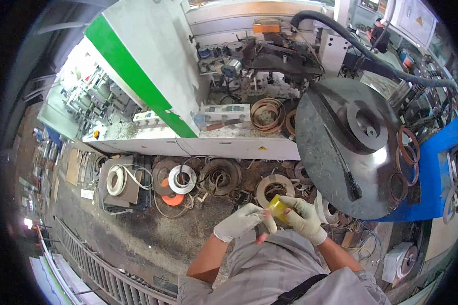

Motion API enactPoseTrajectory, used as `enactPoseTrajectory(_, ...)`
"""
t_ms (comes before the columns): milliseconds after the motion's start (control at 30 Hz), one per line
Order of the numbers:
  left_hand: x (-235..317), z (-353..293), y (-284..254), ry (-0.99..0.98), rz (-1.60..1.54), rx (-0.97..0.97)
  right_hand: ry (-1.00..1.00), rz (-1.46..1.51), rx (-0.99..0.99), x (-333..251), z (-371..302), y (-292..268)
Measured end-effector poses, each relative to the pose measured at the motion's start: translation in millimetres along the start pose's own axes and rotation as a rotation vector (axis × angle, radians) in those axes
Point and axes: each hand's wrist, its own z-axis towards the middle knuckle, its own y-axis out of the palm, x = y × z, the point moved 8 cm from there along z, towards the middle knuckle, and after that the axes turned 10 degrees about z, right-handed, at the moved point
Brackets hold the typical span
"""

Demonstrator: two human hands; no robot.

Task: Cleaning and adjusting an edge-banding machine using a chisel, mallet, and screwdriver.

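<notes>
Workshop floor (pixel 137 231): dark, stained, below me;
Right hand (pixel 304 219): closed round the yellow roll (pixel 278 207);
Left hand (pixel 244 221): half-curled; whether it grips anything, I can't tell;
Risk: slick glove fabric could let the roll slip;
Yellow roll: right hand's ten o'clock, left's two; 
Twelve o'clock beyond: tan ring (pixel 274 179).

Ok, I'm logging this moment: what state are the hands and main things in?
Left hand: gloved, fingers bent
Right hand: gloved, gripping yellow roll
Yellow roll: held, off the floor
Leftmost white coil: wound, one strip loose
Grey ring: lying on round table
</notes>
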Motion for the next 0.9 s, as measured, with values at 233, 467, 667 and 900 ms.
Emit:
enactPoseTrajectory(233,13,-3,-9,-0.122,0.134,0.165,0.060,-0.324,-0.137,-64,7,-13)
enactPoseTrajectory(467,13,-9,-27,-0.206,0.242,0.296,-0.276,0.772,-1.049,-229,-18,24)
enactPoseTrajectory(667,18,1,-21,-0.176,0.234,0.291,-0.239,1.016,-0.930,-216,-22,27)
enactPoseTrajectory(900,35,-16,-3,-0.080,0.180,0.183,-0.310,1.007,-1.164,-216,-38,70)
